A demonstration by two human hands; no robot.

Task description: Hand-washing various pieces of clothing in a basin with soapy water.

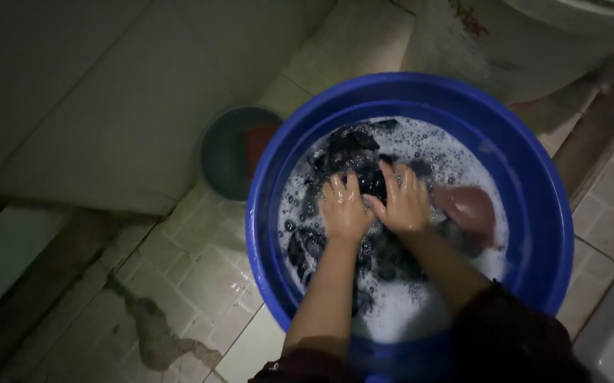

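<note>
A big blue plastic tub (534,177) holds soapy, foamy water and dark wet cloth (349,145). My left hand (344,207) and my right hand (405,200) are side by side in the middle of the tub, both gripping a bunched part of the dark cloth between them. More dark cloth lies under the foam below my forearms. A reddish-brown piece (472,211) shows in the water just right of my right hand.
A smaller grey-green basin (220,152) with something red in it stands on the tiled floor left of the tub. A pale wall rises at upper left. A large white container (534,35) is at upper right. The floor tiles are wet and stained.
</note>
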